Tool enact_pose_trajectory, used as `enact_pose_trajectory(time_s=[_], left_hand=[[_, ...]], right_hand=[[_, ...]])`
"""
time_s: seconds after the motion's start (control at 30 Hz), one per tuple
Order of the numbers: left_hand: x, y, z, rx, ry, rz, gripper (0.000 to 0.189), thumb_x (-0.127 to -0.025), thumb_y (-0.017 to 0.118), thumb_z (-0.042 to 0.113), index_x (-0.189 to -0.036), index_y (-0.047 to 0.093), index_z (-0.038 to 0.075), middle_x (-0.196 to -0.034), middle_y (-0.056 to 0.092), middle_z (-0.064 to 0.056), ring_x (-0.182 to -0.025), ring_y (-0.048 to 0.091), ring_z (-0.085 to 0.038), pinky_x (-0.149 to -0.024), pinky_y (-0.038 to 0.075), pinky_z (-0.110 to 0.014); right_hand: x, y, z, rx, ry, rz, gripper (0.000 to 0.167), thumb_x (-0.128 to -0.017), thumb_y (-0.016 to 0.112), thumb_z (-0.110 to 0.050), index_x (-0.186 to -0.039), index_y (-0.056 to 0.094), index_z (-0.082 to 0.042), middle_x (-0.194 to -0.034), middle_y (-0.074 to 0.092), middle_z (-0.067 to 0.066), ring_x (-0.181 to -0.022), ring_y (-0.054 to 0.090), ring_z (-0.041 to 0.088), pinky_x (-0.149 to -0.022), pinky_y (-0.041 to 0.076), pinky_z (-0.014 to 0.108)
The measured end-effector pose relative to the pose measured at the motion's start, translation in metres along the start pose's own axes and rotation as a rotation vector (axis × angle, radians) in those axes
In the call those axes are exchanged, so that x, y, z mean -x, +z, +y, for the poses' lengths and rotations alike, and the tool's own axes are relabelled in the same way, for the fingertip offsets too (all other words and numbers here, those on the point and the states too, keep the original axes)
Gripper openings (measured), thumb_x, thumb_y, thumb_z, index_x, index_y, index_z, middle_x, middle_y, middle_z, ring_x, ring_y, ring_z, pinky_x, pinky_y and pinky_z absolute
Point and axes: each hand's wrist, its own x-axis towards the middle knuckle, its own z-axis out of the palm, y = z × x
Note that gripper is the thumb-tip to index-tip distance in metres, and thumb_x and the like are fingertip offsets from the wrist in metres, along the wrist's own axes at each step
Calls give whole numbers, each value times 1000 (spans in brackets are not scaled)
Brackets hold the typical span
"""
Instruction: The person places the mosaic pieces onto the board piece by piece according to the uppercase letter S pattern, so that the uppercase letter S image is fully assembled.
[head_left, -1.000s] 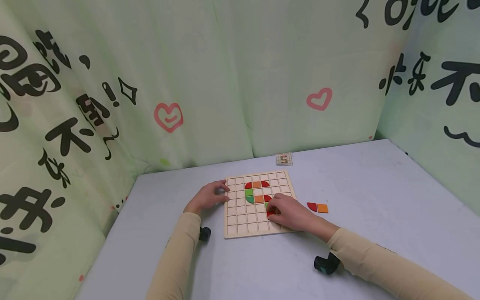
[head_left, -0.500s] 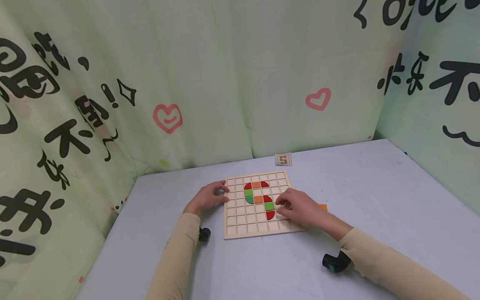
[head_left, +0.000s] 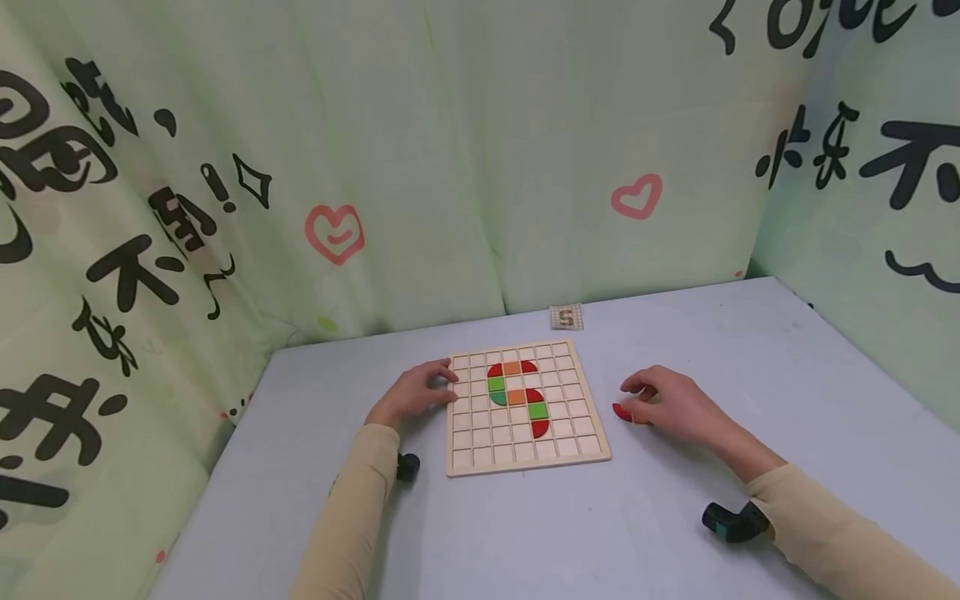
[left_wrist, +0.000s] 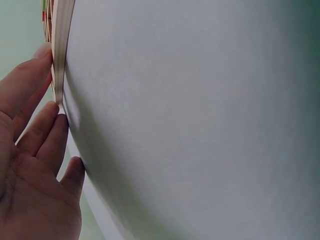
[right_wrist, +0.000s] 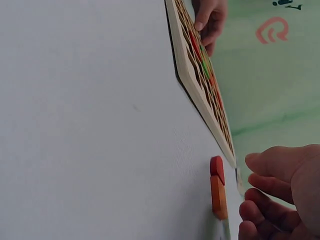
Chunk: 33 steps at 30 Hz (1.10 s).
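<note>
A wooden grid board [head_left: 449, 450] lies on the table. Set in its cells, red quarter-rounds, orange squares and green pieces form an S-like figure. My left hand [head_left: 414, 396] rests at the board's left edge; in the left wrist view, thumb and fingertips touch the rim, fingers loosely bent. To the right of the board, my right hand [head_left: 671, 404] hovers by a red quarter-round piece [head_left: 620, 412] and partly hides an orange square piece [right_wrist: 218, 197] beside it. The right wrist view shows that hand's loosely bent fingers apart from both pieces, holding nothing.
A small patterned card [head_left: 566, 317] lies at the table's back edge, beyond the board. A pale green curtain [head_left: 420, 167] with writing and hearts hangs behind and at both sides. Black wrist cameras [head_left: 735, 523] sit under the sleeves.
My right hand has left the lower red piece on the board and moved right to the loose pieces, uncovering the board's right side. My left hand stays at the edge.
</note>
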Motion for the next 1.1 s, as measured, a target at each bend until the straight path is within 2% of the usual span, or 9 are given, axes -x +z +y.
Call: enact_pose_trajectory(time_s=[0.27,0.7,0.93,1.1], left_hand=[[0,-4,3,1,11,-4,27,-87,75,21,-112,69,15,-153,41,-3,-145,27,-29,-117,24,-48],[2,-3,2,4,-1,-6,27,-87,75,21,-112,69,15,-152,42,-3,-145,28,-29,-117,24,-48],[1,-1,0,6,2,-7,27,-86,76,21,-112,69,16,-152,43,-3,-145,28,-29,-117,24,-48],[2,-1,2,19,-3,-3,26,-86,76,21,-111,69,16,-152,43,-3,-145,28,-29,-117,24,-49]], right_hand=[[7,-9,14,35,-2,25,33,-85,72,-16,-112,66,3,-105,65,13,-90,59,25,-76,52,39],[16,-5,18,36,-75,-29,34,-81,77,-17,-110,70,-2,-101,64,5,-87,54,19,-73,49,33],[17,-3,19,44,-121,-15,23,-81,76,-11,-104,73,-8,-98,63,1,-83,50,16,-68,46,28],[18,-2,20,49,-122,2,20,-82,74,-10,-103,72,-8,-98,63,0,-83,51,15,-71,48,30]])
